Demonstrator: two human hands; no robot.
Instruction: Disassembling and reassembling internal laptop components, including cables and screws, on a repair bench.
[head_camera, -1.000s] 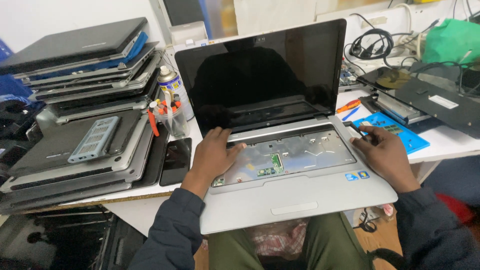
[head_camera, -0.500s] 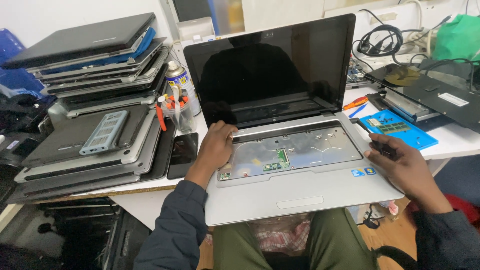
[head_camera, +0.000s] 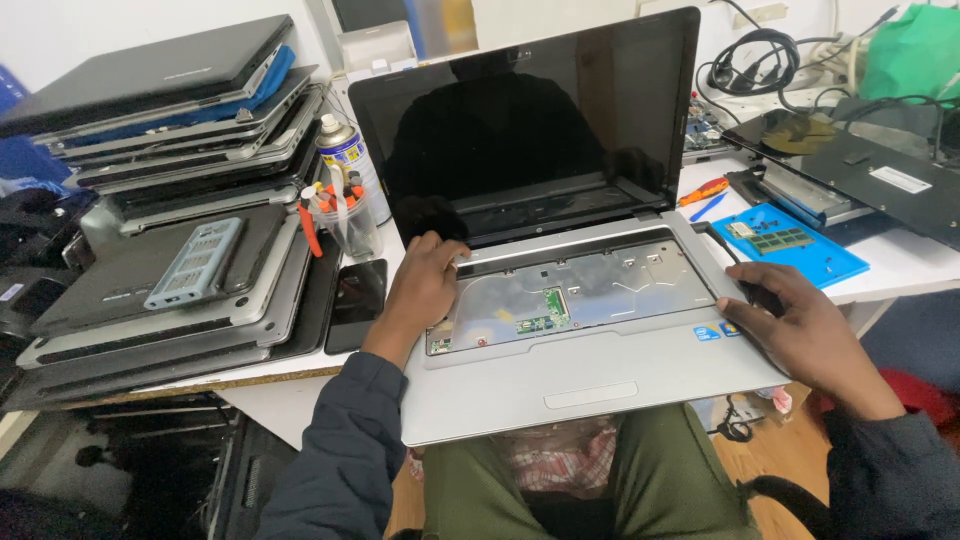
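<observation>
The counter is white and crowded; at 9 o'clock rises a stack of laptops, and at 3 o'clock lie a dark panel and a blue mat bearing a memory stick. The laptop in hand sits at centre, its front edge overhanging the counter above the person's lap, lid open and screen dark, keyboard gone so that the bare metal tray and a small green board show.

The left hand lies flat at the tray's 9 o'clock corner, fingers spread and released, pressing on the deck rather than gripping it. The right hand is at the laptop's 3 o'clock edge, fingers curled about a thin dark tool whose tip points toward the hinge at 1 o'clock; the grip looks light, though the palm hides part of it.

As I judge it, the work goes best with the left hand kept bearing down, since the overhanging base could tip. The tool should meet the seam shallowly, well apart from the green board. The spray can and cup of drivers stand at 10 o'clock, near the lid.
</observation>
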